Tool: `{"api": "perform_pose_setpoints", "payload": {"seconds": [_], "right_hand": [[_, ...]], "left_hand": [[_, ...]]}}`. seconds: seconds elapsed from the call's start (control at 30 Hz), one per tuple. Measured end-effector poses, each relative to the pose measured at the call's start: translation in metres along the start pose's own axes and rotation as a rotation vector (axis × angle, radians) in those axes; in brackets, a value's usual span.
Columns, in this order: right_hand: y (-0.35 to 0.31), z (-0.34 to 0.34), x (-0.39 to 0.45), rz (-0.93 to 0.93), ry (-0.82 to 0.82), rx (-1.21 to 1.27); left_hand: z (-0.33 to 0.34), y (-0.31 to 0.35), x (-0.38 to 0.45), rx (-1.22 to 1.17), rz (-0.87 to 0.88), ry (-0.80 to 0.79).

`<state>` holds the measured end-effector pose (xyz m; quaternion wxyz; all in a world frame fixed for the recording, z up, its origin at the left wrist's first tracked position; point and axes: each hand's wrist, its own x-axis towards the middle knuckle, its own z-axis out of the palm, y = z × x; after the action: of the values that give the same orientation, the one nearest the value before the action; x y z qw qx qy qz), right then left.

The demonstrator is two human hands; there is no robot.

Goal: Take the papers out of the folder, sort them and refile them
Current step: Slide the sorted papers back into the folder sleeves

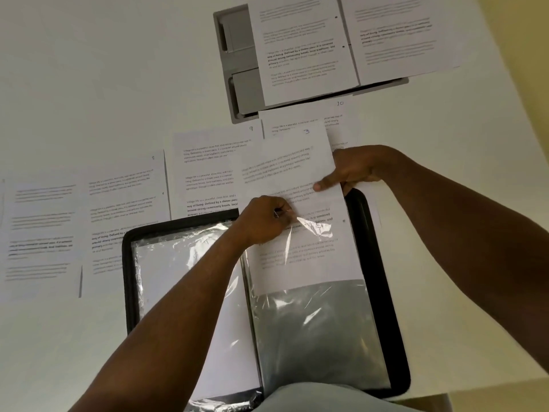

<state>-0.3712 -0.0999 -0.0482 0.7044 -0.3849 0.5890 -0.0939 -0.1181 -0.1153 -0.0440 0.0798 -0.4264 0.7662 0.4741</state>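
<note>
Printed white sheets point(124, 215) are being kept in a row on the white table point(89, 69), left of the open black folder point(383, 292). The edge of a clear plastic sleeve point(312, 331) is being pinched by the left hand point(264, 221). A printed white page point(285, 173), partly inside that sleeve, is being gripped at its right edge by the right hand point(353, 171).
</note>
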Motion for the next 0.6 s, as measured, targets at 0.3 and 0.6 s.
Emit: {"api": "perform_pose_setpoints", "payload": {"seconds": [0.3, 0.6], "right_hand": [[0.004, 0.012, 0.0, 0.022, 0.006, -0.106], [-0.006, 0.019, -0.002, 0.062, 0.012, -0.501]], "left_hand": [[-0.001, -0.001, -0.003, -0.001, 0.025, 0.002], [-0.001, 0.001, -0.006, 0.006, 0.012, 0.009]]}}
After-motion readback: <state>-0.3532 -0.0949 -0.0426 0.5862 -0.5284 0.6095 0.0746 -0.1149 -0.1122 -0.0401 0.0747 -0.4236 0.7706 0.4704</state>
